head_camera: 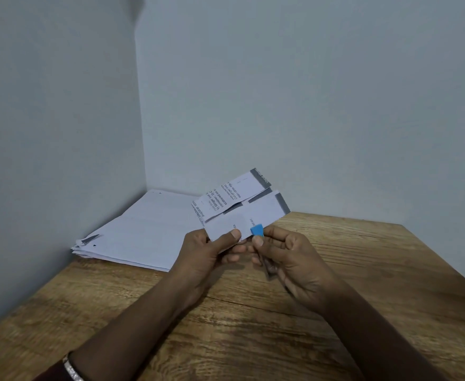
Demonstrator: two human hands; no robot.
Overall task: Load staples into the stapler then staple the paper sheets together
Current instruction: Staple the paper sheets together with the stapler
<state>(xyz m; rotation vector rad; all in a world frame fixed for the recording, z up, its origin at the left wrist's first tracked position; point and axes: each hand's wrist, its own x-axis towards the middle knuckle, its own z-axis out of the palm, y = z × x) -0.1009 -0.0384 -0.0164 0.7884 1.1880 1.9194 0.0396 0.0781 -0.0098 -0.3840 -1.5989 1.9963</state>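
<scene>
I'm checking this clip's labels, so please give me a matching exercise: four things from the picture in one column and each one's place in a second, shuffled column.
Things
1. paper slips
2. stapler
3. stack of sheets
4. bracelet

Places
A. gripped in the right hand
B. at the picture's bottom-left edge
C. held up by the left hand
D. lying flat on the table

Pairs: 1-C, 2-A, 3-D, 4-B

The light is soft, even and rather dim. The whole picture is a little blurry. Only faint shadows lie on the table (363, 270).
</scene>
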